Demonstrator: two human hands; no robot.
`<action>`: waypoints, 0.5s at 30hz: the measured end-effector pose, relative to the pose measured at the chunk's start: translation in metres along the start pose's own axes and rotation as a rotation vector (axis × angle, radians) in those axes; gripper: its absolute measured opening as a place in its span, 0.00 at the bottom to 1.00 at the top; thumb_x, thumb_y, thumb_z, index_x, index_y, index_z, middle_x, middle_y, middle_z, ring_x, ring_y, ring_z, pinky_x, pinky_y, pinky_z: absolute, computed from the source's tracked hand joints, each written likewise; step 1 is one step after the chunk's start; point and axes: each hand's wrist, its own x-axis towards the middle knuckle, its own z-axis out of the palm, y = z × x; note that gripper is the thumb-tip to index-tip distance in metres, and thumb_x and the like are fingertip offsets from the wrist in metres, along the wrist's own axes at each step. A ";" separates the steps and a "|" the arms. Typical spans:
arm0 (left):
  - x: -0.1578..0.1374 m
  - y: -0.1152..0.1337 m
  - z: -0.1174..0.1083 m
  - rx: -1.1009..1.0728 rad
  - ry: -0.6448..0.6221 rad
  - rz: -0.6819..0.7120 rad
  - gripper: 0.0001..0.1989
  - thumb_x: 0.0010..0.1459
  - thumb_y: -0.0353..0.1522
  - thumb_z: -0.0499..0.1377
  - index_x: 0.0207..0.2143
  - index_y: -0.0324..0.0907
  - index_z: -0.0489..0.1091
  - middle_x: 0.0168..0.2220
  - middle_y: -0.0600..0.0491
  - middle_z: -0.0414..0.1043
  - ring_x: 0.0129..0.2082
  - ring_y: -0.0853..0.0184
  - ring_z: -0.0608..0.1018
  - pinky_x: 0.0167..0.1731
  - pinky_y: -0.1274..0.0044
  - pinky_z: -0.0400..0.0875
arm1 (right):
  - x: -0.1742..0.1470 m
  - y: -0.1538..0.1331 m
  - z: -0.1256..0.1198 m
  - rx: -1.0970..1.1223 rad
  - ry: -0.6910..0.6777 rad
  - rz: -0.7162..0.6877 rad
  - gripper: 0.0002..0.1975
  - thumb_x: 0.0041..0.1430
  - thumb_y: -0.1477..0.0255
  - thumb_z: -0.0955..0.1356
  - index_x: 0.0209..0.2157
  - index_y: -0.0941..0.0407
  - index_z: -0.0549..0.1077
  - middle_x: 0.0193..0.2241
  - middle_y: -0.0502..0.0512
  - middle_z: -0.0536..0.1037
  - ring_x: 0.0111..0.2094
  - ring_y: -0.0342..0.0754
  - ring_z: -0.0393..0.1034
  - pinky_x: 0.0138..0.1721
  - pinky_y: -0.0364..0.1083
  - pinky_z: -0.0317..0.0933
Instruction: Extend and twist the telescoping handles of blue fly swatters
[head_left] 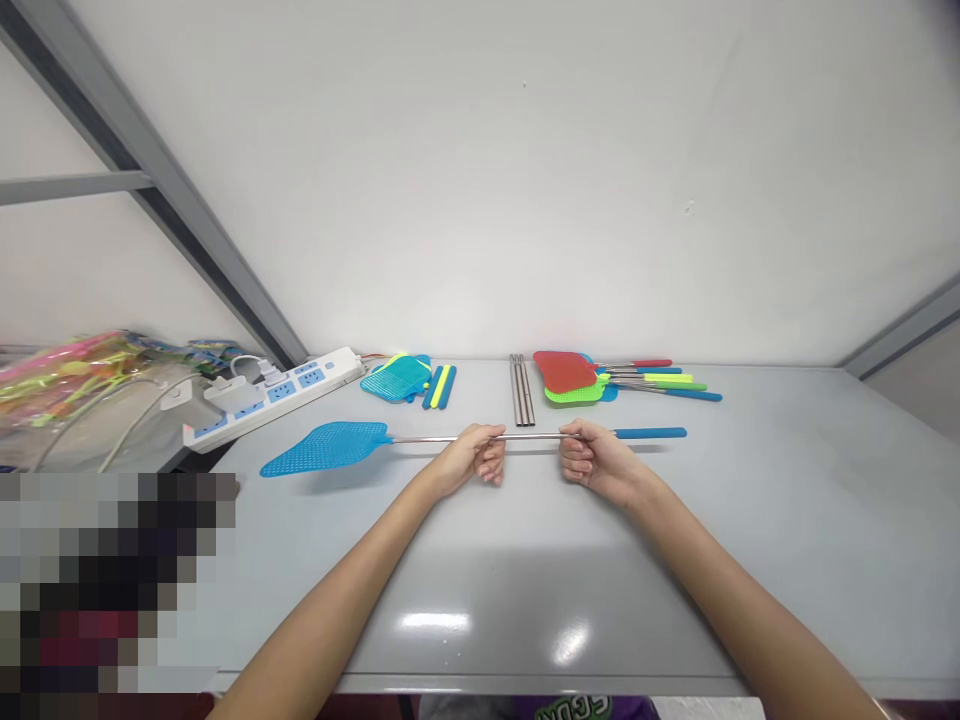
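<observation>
Both of my hands grip one blue fly swatter [334, 447] with a long metal rod, held level above the grey table. My left hand [480, 455] is closed on the rod to the left of its middle, nearer the mesh head. Further right, my right hand [596, 460] is wrapped round the rod close to the blue handle. Behind my hands lie several loose metal rods [523, 392] side by side. To their right is a pile of fly swatters [566, 372] with red, green and blue heads and coloured handles.
At the back left lie loose swatter heads [397, 378] and three loose handles [439, 387]. A white power strip [277, 395] with plugs runs along the left edge. Beyond it sits a plastic bag [82, 395] of colourful items. A white wall [525, 200] rises behind the table [810, 480].
</observation>
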 end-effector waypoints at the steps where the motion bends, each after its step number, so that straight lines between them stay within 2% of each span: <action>1: 0.000 0.000 -0.001 0.004 0.003 0.001 0.20 0.53 0.37 0.47 0.11 0.41 0.51 0.06 0.60 0.51 0.10 0.74 0.59 0.20 0.76 0.62 | 0.000 0.000 0.000 0.000 -0.003 0.002 0.15 0.46 0.73 0.63 0.13 0.57 0.52 0.12 0.41 0.46 0.12 0.35 0.40 0.16 0.40 0.44; 15: -0.004 0.005 -0.002 0.023 0.008 -0.017 0.20 0.53 0.37 0.47 0.11 0.41 0.50 0.06 0.61 0.50 0.09 0.74 0.58 0.19 0.77 0.62 | -0.006 -0.004 0.005 -0.011 0.024 -0.033 0.15 0.45 0.74 0.64 0.14 0.57 0.51 0.11 0.42 0.48 0.12 0.35 0.41 0.16 0.40 0.43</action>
